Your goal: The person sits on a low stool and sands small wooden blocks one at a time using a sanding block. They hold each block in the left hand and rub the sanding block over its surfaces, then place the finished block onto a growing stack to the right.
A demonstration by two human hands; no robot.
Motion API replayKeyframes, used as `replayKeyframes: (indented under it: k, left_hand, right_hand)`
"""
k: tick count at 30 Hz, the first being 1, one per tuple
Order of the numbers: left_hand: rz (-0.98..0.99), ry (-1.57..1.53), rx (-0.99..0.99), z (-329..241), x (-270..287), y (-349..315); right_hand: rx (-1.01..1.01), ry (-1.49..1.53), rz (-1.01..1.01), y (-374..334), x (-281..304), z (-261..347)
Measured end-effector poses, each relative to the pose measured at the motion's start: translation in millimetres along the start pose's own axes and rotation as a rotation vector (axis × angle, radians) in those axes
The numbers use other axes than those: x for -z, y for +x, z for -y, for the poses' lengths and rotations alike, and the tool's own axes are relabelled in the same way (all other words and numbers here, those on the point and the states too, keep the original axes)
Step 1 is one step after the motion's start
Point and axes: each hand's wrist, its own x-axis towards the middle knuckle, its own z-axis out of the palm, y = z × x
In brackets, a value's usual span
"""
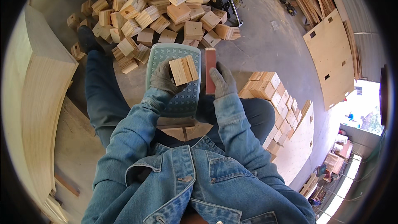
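— Hands first: what are they gripping?
— Left hand (163,79), gloved, clasps a wood block (184,70) over the pale green plastic stool (176,79); right hand (222,81) grasps a reddish flat block (210,70) on edge, just beside the stool.
— And around them, biggest first?
— Plywood stack (39,99) on the left, block heap (157,12) ahead, neat block rows (273,99) to the right

A pale plywood block (183,70), squarish with layered edges showing, is held tilted in the gloved left hand (163,79) above a grey-green plastic stool (176,54), near the stool's right edge. A flat reddish-brown block (210,70) stands upright in the gloved right hand (222,81), just beside the stool's right edge.
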Motion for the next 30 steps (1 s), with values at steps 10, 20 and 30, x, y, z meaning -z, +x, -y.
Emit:
replayKeyframes:
  k: [10, 20, 30]
  left_hand:
    - [0.119, -0.101, 0.102, -12, 3, 11]
    - [-0.033, -0.134, -0.031, 28, -24, 5]
    - [-0.003, 0.027, -0.022, 9, -12, 4]
  right_hand:
    - [-0.041, -0.111, 0.082, -25, 2, -16]
    - [0.125, -0.142, 0.183, 92, -42, -13]
    - [0.245, -0.189, 0.109, 69, -21, -37]
